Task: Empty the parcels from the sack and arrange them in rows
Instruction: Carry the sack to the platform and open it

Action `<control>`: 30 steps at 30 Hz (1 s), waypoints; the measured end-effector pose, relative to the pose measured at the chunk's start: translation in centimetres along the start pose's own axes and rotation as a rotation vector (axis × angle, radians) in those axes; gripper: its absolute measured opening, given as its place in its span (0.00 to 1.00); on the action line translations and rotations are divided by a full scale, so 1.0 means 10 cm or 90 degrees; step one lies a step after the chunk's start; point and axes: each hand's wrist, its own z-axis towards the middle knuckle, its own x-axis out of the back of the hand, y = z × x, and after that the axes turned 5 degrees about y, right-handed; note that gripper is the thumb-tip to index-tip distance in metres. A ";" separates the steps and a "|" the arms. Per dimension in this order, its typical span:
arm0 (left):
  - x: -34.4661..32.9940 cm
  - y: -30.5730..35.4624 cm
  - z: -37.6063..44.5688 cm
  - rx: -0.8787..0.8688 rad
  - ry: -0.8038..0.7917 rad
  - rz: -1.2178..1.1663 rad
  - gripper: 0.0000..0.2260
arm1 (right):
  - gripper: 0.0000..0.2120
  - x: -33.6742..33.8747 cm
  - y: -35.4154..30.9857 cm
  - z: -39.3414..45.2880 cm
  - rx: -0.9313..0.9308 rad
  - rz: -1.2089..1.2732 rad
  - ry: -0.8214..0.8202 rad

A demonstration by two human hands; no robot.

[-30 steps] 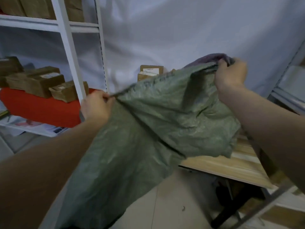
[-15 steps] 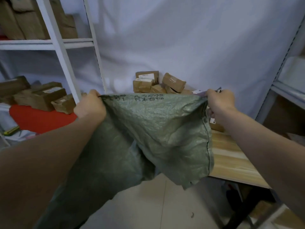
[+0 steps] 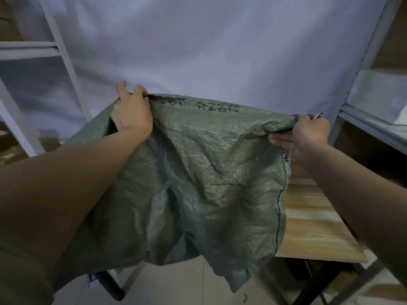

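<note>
White sheeting (image 3: 209,45) hangs behind; pale metal shelving (image 3: 66,60) stands to either side. Green woven sack (image 3: 198,172) is held up by its top edge, stretched wide over the near end of the wooden worktop (image 3: 308,223), body hanging limp and flat. No parcels visible; the sack hides the surface behind it. Judgement: emptying step, probably near its end. Next move calls for setting the sack aside, then turning to the parcels. Left hand (image 3: 132,113): fingers curled tight, fist clamped on one corner. Right hand (image 3: 306,133): pinching the opposite corner, lower fingers extended loosely beneath.
</note>
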 end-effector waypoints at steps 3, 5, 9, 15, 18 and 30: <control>-0.54 0.19 0.42 -0.032 -0.013 -0.060 0.09 | 0.09 -0.32 -0.06 0.42 0.040 0.037 0.058; -0.92 0.30 0.70 -0.045 -0.059 -0.147 0.10 | 0.09 -0.55 -0.04 0.74 0.093 0.024 0.040; -1.72 0.43 0.88 -0.141 -0.283 -0.309 0.26 | 0.61 -0.84 0.50 1.54 0.090 -0.213 0.016; -2.60 0.23 0.31 -0.181 -0.537 -0.235 0.32 | 0.58 -0.94 1.26 0.98 0.132 -0.566 -0.150; -2.66 0.16 0.21 -0.200 -0.528 -0.207 0.32 | 0.56 -0.88 1.56 1.00 0.169 -0.779 -0.194; -1.50 -0.53 -0.58 -0.283 -0.304 0.037 0.39 | 0.40 -1.02 1.89 0.30 0.376 -0.800 -0.215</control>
